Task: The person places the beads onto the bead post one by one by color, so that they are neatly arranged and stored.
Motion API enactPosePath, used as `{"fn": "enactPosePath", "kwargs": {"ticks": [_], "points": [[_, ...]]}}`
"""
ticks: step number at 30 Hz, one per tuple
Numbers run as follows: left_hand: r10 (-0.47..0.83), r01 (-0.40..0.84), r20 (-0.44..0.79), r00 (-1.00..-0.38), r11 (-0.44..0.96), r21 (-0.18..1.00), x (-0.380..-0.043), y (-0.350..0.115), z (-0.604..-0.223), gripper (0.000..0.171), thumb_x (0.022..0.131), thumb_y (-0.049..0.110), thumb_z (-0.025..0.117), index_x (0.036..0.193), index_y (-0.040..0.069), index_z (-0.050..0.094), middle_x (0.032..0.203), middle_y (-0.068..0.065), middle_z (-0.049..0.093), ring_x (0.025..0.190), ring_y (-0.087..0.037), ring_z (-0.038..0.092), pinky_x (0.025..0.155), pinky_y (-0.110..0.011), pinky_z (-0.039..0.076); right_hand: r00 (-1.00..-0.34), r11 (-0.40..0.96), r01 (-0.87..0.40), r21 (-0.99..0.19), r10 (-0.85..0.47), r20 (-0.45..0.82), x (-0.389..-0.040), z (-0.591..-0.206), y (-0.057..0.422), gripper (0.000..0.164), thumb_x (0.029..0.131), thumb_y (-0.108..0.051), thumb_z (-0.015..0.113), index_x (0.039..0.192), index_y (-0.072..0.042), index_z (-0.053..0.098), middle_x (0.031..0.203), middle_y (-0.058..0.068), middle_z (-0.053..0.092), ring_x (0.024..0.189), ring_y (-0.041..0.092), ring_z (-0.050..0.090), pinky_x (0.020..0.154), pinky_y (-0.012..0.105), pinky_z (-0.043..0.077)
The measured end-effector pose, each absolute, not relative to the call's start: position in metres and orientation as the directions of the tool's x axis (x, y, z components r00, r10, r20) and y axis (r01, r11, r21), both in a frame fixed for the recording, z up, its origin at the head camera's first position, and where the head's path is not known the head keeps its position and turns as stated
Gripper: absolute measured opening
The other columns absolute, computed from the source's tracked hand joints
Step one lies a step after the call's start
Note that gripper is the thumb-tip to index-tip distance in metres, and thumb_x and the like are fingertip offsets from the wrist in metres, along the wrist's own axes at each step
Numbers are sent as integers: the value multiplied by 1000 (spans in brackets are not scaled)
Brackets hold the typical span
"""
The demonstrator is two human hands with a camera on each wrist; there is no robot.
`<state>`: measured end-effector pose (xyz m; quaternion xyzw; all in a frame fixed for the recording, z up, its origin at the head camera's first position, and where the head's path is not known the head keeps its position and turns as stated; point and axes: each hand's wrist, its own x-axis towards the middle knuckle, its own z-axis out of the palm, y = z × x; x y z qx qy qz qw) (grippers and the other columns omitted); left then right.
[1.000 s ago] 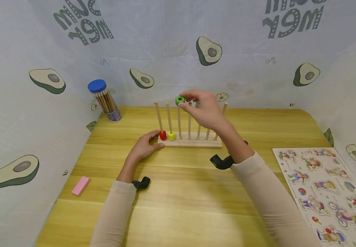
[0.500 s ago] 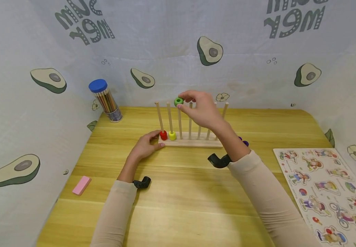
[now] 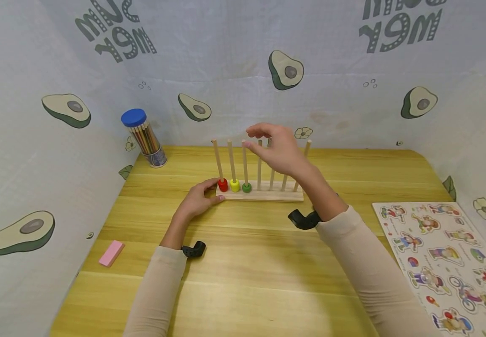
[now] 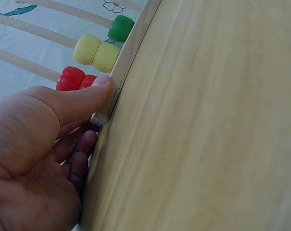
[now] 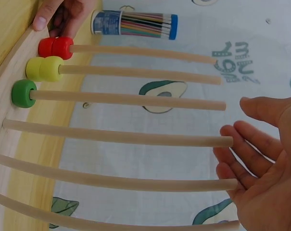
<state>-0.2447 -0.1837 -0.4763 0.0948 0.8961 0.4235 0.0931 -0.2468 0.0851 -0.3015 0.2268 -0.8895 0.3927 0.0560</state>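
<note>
Left hand (image 3: pixel 196 200) clamped on the rack's (image 3: pixel 264 197) left end! Red beads (image 5: pixel 56 47), yellow beads (image 5: pixel 43 68), then the green bead (image 5: pixel 24 94), down at the third peg's (image 5: pixel 128 99) foot; right hand (image 3: pixel 283 149), thumb and fingers parted, hovers by the peg tops; pencil jar (image 3: pixel 145 138) beyond.

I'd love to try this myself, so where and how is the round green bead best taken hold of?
Probably pinch the round green bead by its curved front and back, coming down from above. An upright pale wooden peg runs through its hole, so it should slide off upward, while two stacked round yellow beads sit close on its left, leaving little finger room there.
</note>
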Motion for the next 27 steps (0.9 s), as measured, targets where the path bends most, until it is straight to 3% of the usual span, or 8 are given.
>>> {"fn": "enactPosePath", "kwargs": {"ticks": [5, 13, 17, 23, 27], "points": [[251, 93, -86, -964, 622, 777, -244, -183, -476, 69, 95, 35, 76, 156, 20, 48, 148, -16, 58, 144, -36, 47, 123, -56, 31, -878, 570, -477, -669, -335, 341, -239, -299, 97, 36, 99, -26, 71, 130, -9, 69, 130, 10, 70, 124, 28, 61, 111, 48, 46], [246, 92, -82, -966, 621, 778, -244, -183, -477, 68, 95, 36, 76, 155, 20, 49, 148, -15, 58, 145, -36, 46, 123, -56, 31, -876, 563, -477, -675, -243, 416, -226, -295, 133, 33, 98, -24, 72, 128, -8, 71, 126, 12, 70, 120, 29, 59, 102, 50, 47], [241, 88, -83, -967, 621, 779, -243, -183, -477, 68, 95, 36, 76, 155, 20, 49, 148, -15, 58, 144, -36, 47, 123, -56, 32, -876, 552, -467, -691, -186, 444, -219, -295, 156, 31, 99, -22, 71, 126, -7, 72, 124, 13, 71, 117, 27, 60, 102, 42, 44], [243, 84, -89, -966, 620, 780, -243, -183, -476, 69, 95, 36, 76, 156, 20, 48, 148, -15, 58, 145, -36, 46, 123, -56, 32, -911, 574, -377, -727, -88, 403, -213, -308, 190, 33, 101, -29, 68, 127, -9, 71, 127, 11, 68, 116, 22, 58, 102, 29, 42], [241, 72, -104, -965, 621, 780, -244, -183, -477, 69, 95, 37, 75, 156, 21, 47, 149, -15, 57, 146, -36, 45, 123, -55, 32, -934, 613, -310, -727, -56, 352, -210, -321, 208, 39, 102, -35, 66, 129, -8, 69, 128, 11, 68, 117, 23, 59, 103, 32, 43]]}}
